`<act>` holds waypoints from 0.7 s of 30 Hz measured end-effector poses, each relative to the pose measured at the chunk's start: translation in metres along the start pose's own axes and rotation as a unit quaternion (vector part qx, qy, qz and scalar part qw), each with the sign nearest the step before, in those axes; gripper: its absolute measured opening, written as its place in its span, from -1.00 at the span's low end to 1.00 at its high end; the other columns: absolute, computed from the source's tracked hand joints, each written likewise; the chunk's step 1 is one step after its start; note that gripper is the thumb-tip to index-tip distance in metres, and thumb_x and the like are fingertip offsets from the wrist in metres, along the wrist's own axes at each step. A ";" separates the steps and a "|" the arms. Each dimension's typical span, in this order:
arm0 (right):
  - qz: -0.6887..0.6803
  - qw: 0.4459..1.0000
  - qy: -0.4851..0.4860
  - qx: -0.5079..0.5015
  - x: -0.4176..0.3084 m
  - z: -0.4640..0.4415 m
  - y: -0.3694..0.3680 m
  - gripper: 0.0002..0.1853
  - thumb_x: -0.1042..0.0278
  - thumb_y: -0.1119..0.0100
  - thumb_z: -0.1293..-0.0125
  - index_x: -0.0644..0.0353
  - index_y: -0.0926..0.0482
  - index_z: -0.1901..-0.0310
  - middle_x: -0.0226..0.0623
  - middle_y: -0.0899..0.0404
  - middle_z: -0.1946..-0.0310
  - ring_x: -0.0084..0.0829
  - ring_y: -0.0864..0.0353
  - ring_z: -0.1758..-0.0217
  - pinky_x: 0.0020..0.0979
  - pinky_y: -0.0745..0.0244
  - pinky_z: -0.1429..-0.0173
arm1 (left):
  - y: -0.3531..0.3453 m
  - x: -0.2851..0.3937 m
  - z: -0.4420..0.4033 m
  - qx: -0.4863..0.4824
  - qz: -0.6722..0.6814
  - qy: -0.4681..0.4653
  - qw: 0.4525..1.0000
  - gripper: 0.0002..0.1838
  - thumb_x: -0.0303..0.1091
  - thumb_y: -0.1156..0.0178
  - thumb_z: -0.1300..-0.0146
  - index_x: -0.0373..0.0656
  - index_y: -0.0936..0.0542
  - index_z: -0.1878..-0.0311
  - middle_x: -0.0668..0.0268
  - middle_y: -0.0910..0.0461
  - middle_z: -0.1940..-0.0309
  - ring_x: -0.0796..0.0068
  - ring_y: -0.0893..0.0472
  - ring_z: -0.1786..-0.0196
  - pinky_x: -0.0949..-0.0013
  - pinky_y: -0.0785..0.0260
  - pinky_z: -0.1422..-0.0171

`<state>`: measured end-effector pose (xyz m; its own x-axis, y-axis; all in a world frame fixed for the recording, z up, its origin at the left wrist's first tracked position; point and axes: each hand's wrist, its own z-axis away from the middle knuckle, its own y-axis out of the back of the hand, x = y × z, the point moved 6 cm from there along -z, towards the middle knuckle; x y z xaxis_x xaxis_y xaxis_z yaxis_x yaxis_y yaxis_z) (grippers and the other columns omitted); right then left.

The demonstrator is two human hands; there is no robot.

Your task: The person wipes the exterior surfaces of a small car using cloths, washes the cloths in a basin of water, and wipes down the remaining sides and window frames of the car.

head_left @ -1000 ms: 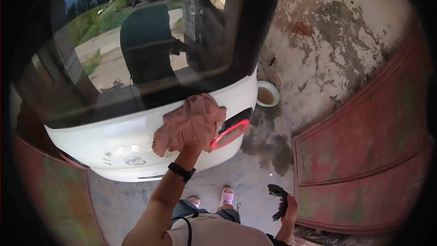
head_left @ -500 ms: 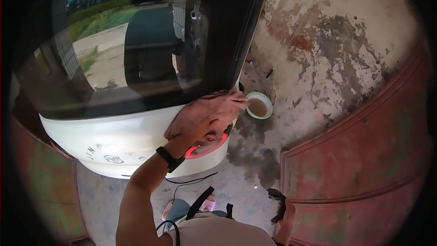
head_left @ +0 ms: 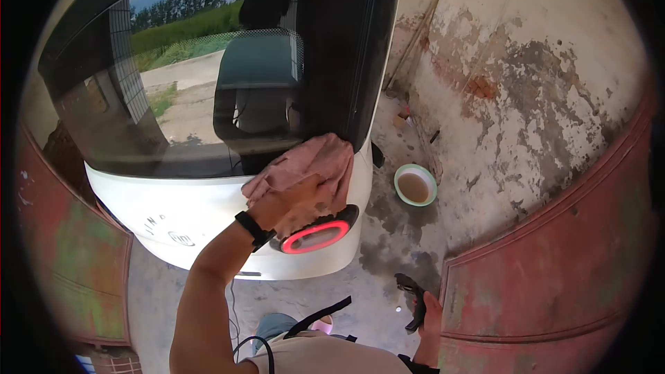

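The hands are well apart: the right hand (head_left: pixel 431 315) is clamped on a black object (head_left: pixel 413 303) above the damp-stained concrete floor (head_left: pixel 277 296); the left hand (head_left: pixel 299 202) lies on a pink cloth (head_left: pixel 327 159), its grip impossible to tell. The cloth is against the white vehicle (head_left: pixel 208 211), above its red-ringed taillight (head_left: pixel 315 237). Beyond, a basin (head_left: pixel 420 168) of murky water stands near a peeling wall (head_left: pixel 499 97).
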<state>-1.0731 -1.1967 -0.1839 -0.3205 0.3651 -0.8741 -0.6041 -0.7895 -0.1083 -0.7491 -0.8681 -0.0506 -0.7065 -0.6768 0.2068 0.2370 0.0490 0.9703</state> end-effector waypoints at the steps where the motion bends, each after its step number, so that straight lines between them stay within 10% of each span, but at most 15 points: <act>1: -0.007 1.000 -0.007 0.009 0.004 0.003 0.004 -0.68 0.12 -0.14 -0.44 0.26 -0.61 0.09 -0.30 -0.65 0.41 -0.56 -0.56 0.46 -0.53 -0.43 0.38 | 0.019 0.002 -0.006 0.002 -0.006 0.007 1.000 -0.56 -0.15 -0.05 -0.29 0.06 -0.53 -0.23 0.23 -0.56 -0.14 0.27 -0.51 -0.22 0.23 -0.37 -0.23; 5: -0.036 0.999 0.004 0.024 0.026 0.007 0.030 -0.66 0.12 -0.17 -0.42 0.26 -0.60 0.03 -0.28 -0.64 0.41 -0.51 -0.56 0.47 -0.47 -0.43 0.42 | 0.132 0.057 0.004 0.228 -0.539 -0.149 0.797 -0.62 -0.17 -0.05 -0.28 -0.12 -0.60 -0.07 0.23 -0.64 0.02 0.18 -0.52 -0.21 0.33 -0.37 -0.27; 7: -0.035 0.999 0.002 0.015 0.039 0.005 0.044 -0.64 0.10 -0.18 -0.40 0.26 -0.59 0.02 -0.27 -0.64 0.40 -0.50 -0.56 0.49 -0.46 -0.43 0.44 | 0.180 0.035 0.001 0.303 -0.551 -0.044 0.776 -0.62 -0.15 -0.07 -0.25 -0.13 -0.60 -0.03 0.22 -0.62 0.01 0.20 -0.46 -0.26 0.34 -0.35 -0.28; 9: -0.036 0.998 -0.020 0.048 0.041 0.012 0.054 -0.68 0.06 -0.14 -0.40 0.19 -0.59 0.11 -0.31 -0.59 0.47 -0.48 -0.50 0.56 -0.44 -0.41 0.50 | 0.234 0.000 0.040 0.352 -0.325 0.120 0.869 -0.62 -0.12 -0.11 -0.20 -0.12 -0.61 0.01 0.20 -0.61 0.04 0.19 -0.49 -0.18 0.28 -0.38 -0.21; 10: -0.034 0.997 -0.024 0.067 0.040 0.014 0.060 -0.67 0.04 -0.16 -0.38 0.18 -0.59 0.11 -0.32 -0.58 0.46 -0.48 -0.50 0.56 -0.43 -0.40 0.52 | 0.253 -0.012 0.086 0.553 -0.253 0.044 0.792 -0.68 -0.14 -0.13 -0.21 -0.13 -0.63 0.10 0.19 -0.63 0.16 0.18 -0.55 -0.03 0.20 -0.41 -0.08; 12: -0.034 0.997 -0.021 0.067 0.052 0.003 0.084 -0.67 0.05 -0.16 -0.38 0.17 -0.59 0.11 -0.32 -0.58 0.47 -0.48 -0.49 0.56 -0.43 -0.40 0.52 | 0.287 -0.014 0.160 0.474 -0.132 0.327 0.807 -0.56 -0.03 -0.04 -0.38 -0.27 -0.63 0.09 0.05 -0.66 0.17 0.04 -0.63 0.13 0.14 -0.47 0.05; 13: -0.031 0.997 -0.017 0.068 0.059 0.001 0.098 -0.68 0.05 -0.16 -0.38 0.17 -0.59 0.11 -0.32 -0.58 0.47 -0.49 -0.49 0.57 -0.43 -0.39 0.52 | 0.272 -0.039 0.197 0.670 -0.097 0.261 0.688 -0.57 -0.07 0.05 -0.48 -0.25 -0.59 -0.06 0.01 -0.59 -0.09 0.06 -0.57 -0.07 0.18 -0.40 -0.08; 15: -0.045 0.997 -0.007 0.058 0.063 -0.005 0.104 -0.69 0.08 -0.17 -0.37 0.17 -0.59 0.12 -0.33 -0.58 0.46 -0.49 -0.52 0.54 -0.44 -0.41 0.50 | 0.228 -0.075 0.232 0.704 -0.368 0.420 0.439 -0.48 -0.10 -0.04 -0.43 -0.30 -0.43 -0.27 0.06 -0.50 -0.24 0.20 -0.54 -0.16 0.15 -0.37 -0.17; 16: -0.028 0.997 0.001 0.067 0.062 -0.008 0.102 -0.71 0.10 -0.20 -0.36 0.17 -0.59 0.12 -0.32 -0.59 0.44 -0.49 -0.53 0.52 -0.43 -0.43 0.48 | 0.194 -0.086 0.233 0.713 -0.349 0.438 0.422 -0.48 -0.10 -0.05 -0.43 -0.30 -0.42 -0.27 0.06 -0.49 -0.24 0.19 -0.54 -0.16 0.15 -0.36 -0.19; 21: -0.030 0.999 0.009 0.014 -0.010 0.006 0.035 -0.77 0.24 -0.27 -0.34 0.14 -0.55 0.07 -0.28 -0.67 0.22 -0.40 -0.72 0.18 -0.42 -0.58 0.25 | 0.029 -0.101 0.143 0.581 -0.019 0.443 0.682 -0.45 -0.12 -0.10 -0.40 -0.29 -0.38 -0.31 0.07 -0.47 -0.25 0.17 -0.53 -0.18 0.15 -0.34 -0.25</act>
<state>-1.0950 -1.2252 -0.1758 -0.2709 0.4020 -0.8747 -0.6413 -0.7530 -0.1474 -0.7660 -0.6935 -0.0254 0.1052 -0.8467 0.5216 -0.8234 0.2200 0.5231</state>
